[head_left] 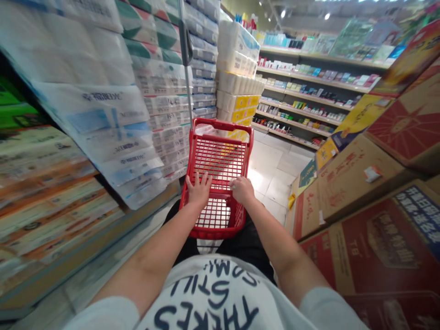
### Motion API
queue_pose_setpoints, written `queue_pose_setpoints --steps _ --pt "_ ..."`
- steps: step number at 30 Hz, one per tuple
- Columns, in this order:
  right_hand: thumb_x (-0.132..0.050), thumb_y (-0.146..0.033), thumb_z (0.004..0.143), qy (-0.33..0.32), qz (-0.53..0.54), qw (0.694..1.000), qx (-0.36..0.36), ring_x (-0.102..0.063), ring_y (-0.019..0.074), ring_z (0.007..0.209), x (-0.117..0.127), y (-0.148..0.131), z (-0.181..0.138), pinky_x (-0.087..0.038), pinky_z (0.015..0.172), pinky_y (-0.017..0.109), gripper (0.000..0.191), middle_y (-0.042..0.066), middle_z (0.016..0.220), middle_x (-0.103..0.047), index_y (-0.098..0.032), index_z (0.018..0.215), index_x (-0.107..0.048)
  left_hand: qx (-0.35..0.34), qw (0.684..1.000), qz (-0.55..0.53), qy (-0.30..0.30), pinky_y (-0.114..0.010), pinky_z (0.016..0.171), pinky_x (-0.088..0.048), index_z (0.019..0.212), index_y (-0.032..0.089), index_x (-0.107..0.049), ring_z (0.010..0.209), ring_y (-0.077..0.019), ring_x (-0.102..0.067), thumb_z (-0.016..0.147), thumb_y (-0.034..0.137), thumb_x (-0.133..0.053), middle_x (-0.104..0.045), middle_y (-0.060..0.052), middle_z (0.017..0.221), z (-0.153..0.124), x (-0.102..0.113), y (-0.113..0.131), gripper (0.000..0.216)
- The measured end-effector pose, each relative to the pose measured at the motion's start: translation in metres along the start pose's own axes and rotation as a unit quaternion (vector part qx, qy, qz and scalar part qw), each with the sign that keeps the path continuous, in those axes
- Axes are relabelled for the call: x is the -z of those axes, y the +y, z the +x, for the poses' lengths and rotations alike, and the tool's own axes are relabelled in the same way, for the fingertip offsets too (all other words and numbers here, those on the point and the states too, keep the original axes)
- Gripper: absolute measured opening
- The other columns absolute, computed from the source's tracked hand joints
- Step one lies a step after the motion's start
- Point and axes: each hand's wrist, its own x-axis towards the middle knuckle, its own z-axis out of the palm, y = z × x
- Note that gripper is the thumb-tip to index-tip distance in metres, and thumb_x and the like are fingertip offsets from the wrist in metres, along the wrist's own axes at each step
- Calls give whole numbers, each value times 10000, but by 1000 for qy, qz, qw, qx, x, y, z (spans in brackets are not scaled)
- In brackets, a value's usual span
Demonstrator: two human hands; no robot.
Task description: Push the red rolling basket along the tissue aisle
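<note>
A red plastic shopping basket (pixel 220 234) with mesh walls stands on the floor right in front of my body, between my legs. No goods show inside it. My left hand (pixel 200 189) is over the basket's left side, its fingers spread apart and holding nothing visible. Over the right side, my right hand (pixel 242 189) is closed, its fingers curled together. A small whitish spot shows at its fingertips, but I cannot make out what it is. Whether either hand touches the basket is not clear.
Wrapped toilet paper packs (pixel 110 114) are stacked high on the left, with a thin metal pole (pixel 188 87) beside them. Cardboard cartons (pixel 357 178) are piled on the right. Tiled floor (pixel 271 174) leads towards shelves (pixel 309 91) of small boxes and bottles at the back.
</note>
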Motion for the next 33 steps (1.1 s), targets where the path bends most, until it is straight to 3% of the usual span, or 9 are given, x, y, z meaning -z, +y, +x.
queue_pose_setpoints --steps 3,7,13,17,23,29,33 --pt "-520 -98 816 -7 13 999 31 -510 180 906 0 -2 1 -350 809 284 225 39 936 -636 -226 871 -696 0 1000 5 -10 -703 1089 -9 1473 261 -328 1449 -365 -101 857 120 -330 -193 -44 1588 0 3 -1 631" --pt "-496 -93 842 33 10 999 -10 -514 188 929 -2 -8 4 -364 826 288 265 47 968 -645 -225 967 -689 2 1000 10 -11 -698 1094 -18 1474 264 -323 1447 -355 -123 862 118 -312 -192 -39 1589 0 5 -6 630" --pt "-592 -86 750 -52 33 998 35 -548 178 885 -3 -12 8 -387 843 282 163 38 887 -663 -203 791 -698 0 1000 10 -9 -698 1093 -13 1469 278 -333 1446 -353 -130 867 102 -297 -210 -29 1584 0 4 -13 628" --pt "-522 -62 819 -4 50 998 45 -535 175 996 -1 -13 7 -391 890 277 270 39 1042 -665 -213 956 -700 -1 1000 1 -7 -694 1095 -10 1471 281 -329 1452 -349 -109 867 107 -308 -198 -33 1587 -1 4 -13 629" --pt "-541 -90 838 -53 90 981 164 -553 143 1001 3 -20 3 -389 911 252 235 13 1030 -680 -228 959 -688 -1 1000 6 -8 -698 1093 -10 1473 266 -327 1449 -357 -122 857 111 -317 -206 -45 1584 -3 5 -14 636" --pt "-570 -141 813 -44 8 999 20 -577 173 862 4 -29 2 -403 812 276 119 58 872 -677 -169 818 -685 -7 1000 16 3 -698 1093 -5 1468 275 -337 1443 -355 -142 851 99 -314 -215 -36 1582 -3 0 -19 642" --pt "-570 -112 793 -25 19 999 6 -566 160 927 5 -30 1 -390 829 257 165 45 959 -678 -186 881 -687 -11 1000 24 5 -699 1089 -5 1462 271 -350 1438 -362 -151 858 97 -307 -218 -32 1581 -4 0 -20 630"
